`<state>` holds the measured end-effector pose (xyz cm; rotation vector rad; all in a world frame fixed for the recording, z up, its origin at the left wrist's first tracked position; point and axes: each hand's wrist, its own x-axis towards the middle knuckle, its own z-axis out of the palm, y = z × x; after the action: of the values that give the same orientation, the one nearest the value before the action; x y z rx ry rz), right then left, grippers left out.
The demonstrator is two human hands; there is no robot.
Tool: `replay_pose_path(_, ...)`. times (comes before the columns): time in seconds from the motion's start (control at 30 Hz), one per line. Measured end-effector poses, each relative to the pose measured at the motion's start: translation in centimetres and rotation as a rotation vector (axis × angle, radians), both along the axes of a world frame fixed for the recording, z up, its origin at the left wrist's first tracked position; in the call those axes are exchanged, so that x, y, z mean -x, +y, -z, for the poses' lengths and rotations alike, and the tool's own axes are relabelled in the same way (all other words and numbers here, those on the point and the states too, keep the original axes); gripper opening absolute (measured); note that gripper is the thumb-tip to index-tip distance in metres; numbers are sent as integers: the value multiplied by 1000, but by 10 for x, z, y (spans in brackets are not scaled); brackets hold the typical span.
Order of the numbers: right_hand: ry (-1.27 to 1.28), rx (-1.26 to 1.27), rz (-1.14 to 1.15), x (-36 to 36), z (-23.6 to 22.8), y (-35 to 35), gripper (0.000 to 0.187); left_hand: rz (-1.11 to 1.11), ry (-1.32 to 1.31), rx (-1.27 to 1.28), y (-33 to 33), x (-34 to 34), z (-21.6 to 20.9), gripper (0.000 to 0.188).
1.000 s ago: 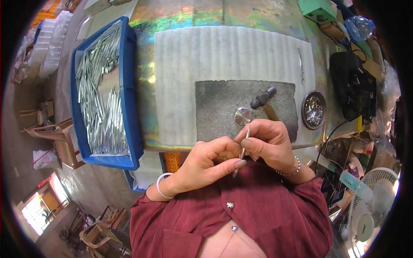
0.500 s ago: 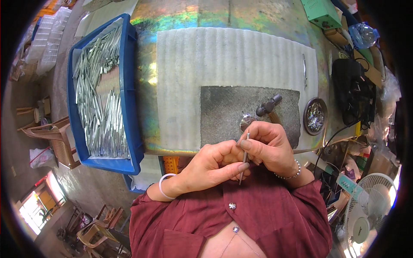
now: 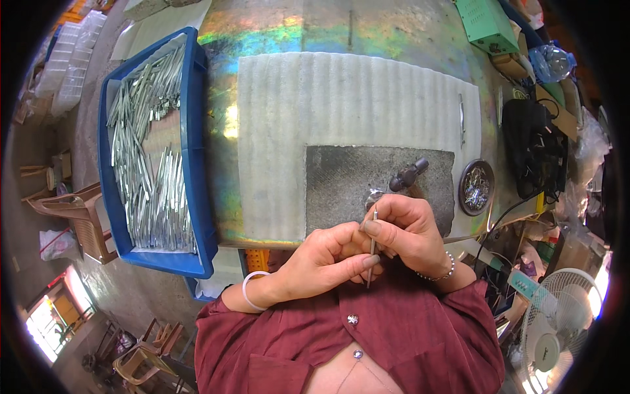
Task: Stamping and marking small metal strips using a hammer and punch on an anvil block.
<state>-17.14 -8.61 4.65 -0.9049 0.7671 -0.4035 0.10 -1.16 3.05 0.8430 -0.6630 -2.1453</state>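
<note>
Silvery rod (image 3: 373,247) is pinched by left hand (image 3: 328,255) and right hand (image 3: 412,231).

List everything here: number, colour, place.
Held rod: 1, silver, lower centre
Worktable: 1, greyish, centre
Plastic tray: 1, blue, left
Tray rods: many, silver, in tray
Foam sheet: 1, white, on worktable
Slab: 1, dark grey, on foam sheet
Hammer: 1, dark-headed, on slab
Disc: 1, silver, by hammer
Metal strip: 1, silver, on foam sheet
Dish: 1, dark, right of slab
Small pieces: many, silver, in dish
Box: 1, green, upper right
Fan: 1, white, lower right
Clutter: uncounted, mixed, edges
Shirt: 1, maroon, bottom
Left grip: 1, bare, on held rod
Right grip: 1, bare, on held rod
</note>
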Motion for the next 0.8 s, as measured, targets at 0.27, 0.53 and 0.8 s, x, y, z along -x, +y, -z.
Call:
replay_pose_path(0.27,-19,-17,6,-2,-2,-2,11,-25,32,14,-2,0,-1,14)
replay_pose_path(0.53,-106,-100,75,-5,3,3,16,-45,25,21,-3,2,-4,14)
replay_pose_path(0.8,-109,-85,74,-5,6,3,16,-81,-16,53,-2,4,-1,14)
